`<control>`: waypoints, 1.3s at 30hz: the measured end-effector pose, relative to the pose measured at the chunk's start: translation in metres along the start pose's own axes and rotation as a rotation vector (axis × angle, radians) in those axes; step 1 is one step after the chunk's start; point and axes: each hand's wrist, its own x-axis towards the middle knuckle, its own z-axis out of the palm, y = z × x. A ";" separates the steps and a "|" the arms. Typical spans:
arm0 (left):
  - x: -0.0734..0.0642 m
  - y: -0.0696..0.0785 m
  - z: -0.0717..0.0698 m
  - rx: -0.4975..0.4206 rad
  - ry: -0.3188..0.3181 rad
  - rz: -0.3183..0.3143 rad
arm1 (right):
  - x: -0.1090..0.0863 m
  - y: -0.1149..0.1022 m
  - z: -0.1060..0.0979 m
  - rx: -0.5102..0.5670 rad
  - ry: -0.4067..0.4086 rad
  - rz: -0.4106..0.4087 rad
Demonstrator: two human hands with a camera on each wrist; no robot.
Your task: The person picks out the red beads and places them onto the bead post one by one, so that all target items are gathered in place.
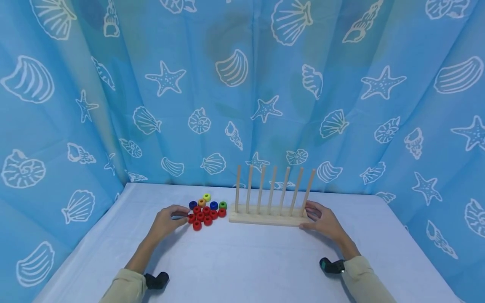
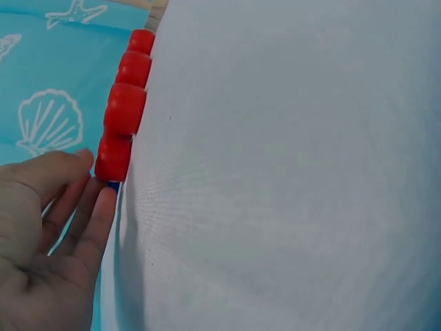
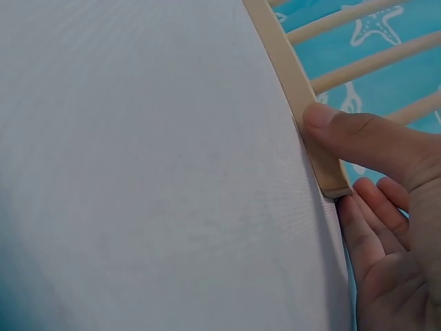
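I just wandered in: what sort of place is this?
Probably a curtained tabletop activity station: blue seashell-print fabric curtain, white cloth-covered table, and pale wooden pegged rack beside colourful round beads.

Open table (image 1: 246, 261) lies in front of the rack (image 1: 269, 219), with room to pass between the left hand (image 1: 166, 221) and right hand (image 1: 322, 221). Further back, upright pegs (image 1: 272, 189) and the curtain (image 1: 204, 92) block the way; only a slim gap parts rack and beads (image 1: 208, 220).

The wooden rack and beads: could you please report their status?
Left hand at red beads. Right hand gripping right end of wooden rack. Pegs bare. Nothing seen blocking them.
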 end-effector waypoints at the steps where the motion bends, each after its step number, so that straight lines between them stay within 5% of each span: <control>1: 0.000 -0.001 0.001 -0.012 -0.003 0.004 | 0.000 0.001 -0.001 0.000 0.004 0.000; 10: 0.001 -0.013 0.011 -0.077 -0.034 0.070 | -0.001 0.002 -0.003 -0.002 0.012 0.021; 25: 0.000 -0.015 0.017 -0.082 0.029 0.078 | 0.000 0.001 -0.001 -0.015 0.011 0.036; 33: 0.001 0.003 0.009 -0.113 0.077 0.071 | -0.004 -0.010 0.001 -0.018 0.002 0.044; 39: 0.008 0.021 0.003 -0.134 0.083 0.149 | -0.003 -0.005 0.001 -0.026 0.003 0.049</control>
